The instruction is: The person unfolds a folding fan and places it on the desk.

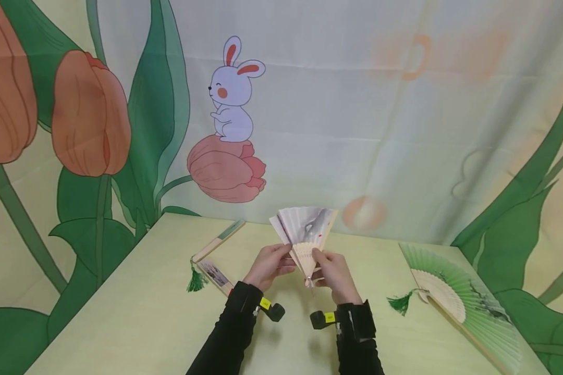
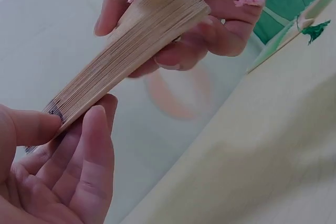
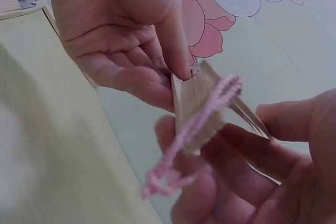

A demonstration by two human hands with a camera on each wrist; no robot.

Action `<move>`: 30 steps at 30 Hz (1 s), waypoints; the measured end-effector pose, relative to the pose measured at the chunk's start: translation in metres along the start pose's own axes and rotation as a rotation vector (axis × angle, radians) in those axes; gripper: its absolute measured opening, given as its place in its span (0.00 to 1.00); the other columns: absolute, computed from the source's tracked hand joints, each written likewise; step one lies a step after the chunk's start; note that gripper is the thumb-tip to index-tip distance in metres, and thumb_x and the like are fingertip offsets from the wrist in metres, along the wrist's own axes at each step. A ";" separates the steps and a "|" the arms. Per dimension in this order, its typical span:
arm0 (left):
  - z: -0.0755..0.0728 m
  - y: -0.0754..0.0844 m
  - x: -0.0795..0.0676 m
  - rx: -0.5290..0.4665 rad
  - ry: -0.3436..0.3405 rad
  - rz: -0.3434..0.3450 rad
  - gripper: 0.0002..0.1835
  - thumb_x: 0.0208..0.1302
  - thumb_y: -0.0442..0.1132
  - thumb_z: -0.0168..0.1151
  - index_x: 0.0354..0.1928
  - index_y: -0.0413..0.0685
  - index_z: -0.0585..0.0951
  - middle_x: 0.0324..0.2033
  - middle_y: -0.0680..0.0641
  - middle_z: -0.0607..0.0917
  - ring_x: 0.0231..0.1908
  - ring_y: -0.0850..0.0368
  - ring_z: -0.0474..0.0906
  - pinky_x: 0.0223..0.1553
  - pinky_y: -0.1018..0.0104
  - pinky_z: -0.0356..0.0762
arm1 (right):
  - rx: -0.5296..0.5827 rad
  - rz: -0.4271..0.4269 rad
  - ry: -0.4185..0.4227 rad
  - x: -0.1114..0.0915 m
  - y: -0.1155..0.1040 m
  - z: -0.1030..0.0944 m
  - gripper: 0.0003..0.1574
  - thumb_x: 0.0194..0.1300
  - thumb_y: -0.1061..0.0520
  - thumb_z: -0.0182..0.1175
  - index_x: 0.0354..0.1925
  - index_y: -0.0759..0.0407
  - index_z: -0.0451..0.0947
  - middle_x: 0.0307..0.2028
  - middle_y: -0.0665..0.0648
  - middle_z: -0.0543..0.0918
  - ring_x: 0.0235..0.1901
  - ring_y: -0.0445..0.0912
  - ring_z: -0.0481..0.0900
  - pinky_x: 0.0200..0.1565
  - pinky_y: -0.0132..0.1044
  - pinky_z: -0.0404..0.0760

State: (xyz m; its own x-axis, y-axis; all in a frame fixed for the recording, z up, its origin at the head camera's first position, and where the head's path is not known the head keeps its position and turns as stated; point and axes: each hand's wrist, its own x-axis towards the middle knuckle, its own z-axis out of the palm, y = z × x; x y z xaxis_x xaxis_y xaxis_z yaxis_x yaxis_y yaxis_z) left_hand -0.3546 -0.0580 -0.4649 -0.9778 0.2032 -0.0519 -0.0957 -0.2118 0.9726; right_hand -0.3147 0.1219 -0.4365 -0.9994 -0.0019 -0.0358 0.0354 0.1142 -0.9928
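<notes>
A partly spread folding fan (image 1: 305, 229) with white-grey printed leaf and pale wooden ribs is held up over the table's far part. My left hand (image 1: 272, 263) pinches its left side between thumb and fingers. At the right side of the ribs, close to the pivot, my right hand (image 1: 333, 271) grips with the thumb in front and fingers behind. In the left wrist view the stacked wooden ribs (image 2: 126, 51) run from one hand to the other. A pink cord (image 3: 202, 121) hangs from the pivot end in the right wrist view.
A spread green fan (image 1: 474, 297) with a green tassel (image 1: 401, 303) lies at the table's right edge. On the left lie two folded fans, one with a green end (image 1: 220, 239), the other with a printed panel (image 1: 216, 275). Behind the table (image 1: 122, 312) hangs a printed backdrop (image 1: 319, 130).
</notes>
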 end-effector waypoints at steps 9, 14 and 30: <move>-0.002 0.001 0.000 0.005 0.005 0.014 0.19 0.82 0.42 0.53 0.56 0.30 0.79 0.34 0.49 0.88 0.34 0.60 0.86 0.35 0.72 0.85 | 0.098 -0.021 0.150 0.000 -0.001 -0.004 0.13 0.73 0.57 0.64 0.33 0.66 0.77 0.25 0.53 0.83 0.19 0.44 0.83 0.22 0.30 0.72; -0.002 0.002 -0.001 -0.026 0.002 -0.003 0.17 0.81 0.41 0.54 0.55 0.32 0.79 0.35 0.48 0.88 0.35 0.58 0.87 0.36 0.71 0.86 | 0.144 -0.003 0.168 0.000 -0.001 -0.007 0.11 0.74 0.58 0.63 0.44 0.67 0.75 0.26 0.53 0.85 0.17 0.42 0.82 0.21 0.29 0.72; -0.003 0.004 -0.002 -0.058 -0.013 -0.006 0.16 0.83 0.39 0.50 0.55 0.31 0.78 0.38 0.47 0.88 0.38 0.56 0.88 0.39 0.70 0.86 | 0.193 0.048 0.203 0.003 -0.005 -0.010 0.08 0.74 0.58 0.56 0.44 0.62 0.68 0.26 0.54 0.85 0.17 0.42 0.82 0.21 0.29 0.73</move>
State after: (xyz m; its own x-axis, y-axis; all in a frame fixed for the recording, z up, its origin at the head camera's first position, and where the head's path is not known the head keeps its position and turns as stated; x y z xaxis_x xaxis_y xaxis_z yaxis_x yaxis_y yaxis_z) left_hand -0.3537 -0.0625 -0.4621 -0.9745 0.2175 -0.0547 -0.1130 -0.2655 0.9575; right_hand -0.3178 0.1316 -0.4309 -0.9766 0.2000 -0.0792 0.0639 -0.0822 -0.9946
